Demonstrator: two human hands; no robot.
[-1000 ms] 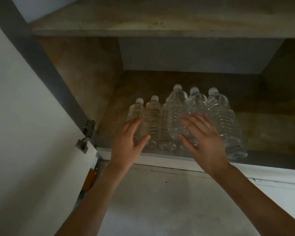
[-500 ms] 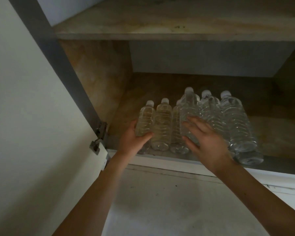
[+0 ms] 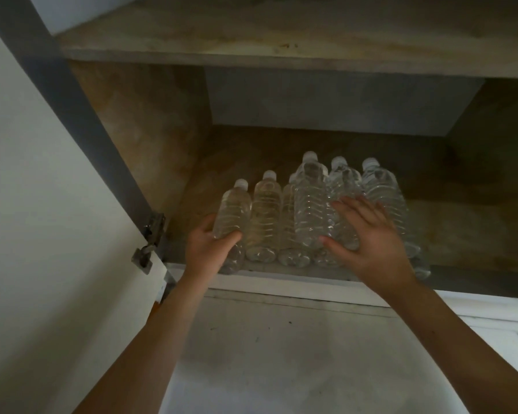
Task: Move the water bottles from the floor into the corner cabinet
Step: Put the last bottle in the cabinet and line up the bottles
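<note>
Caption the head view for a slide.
Left hand grips the leftmost bottle; right hand rests flat on the other bottles lying in the cabinet.

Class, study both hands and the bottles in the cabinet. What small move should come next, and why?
Probably a short push deeper onto the shelf. The left hand grips the leftmost bottle, the right hand lies flat on the middle bottles, their bases sit at the front edge, and bare board shows behind the caps.
</note>
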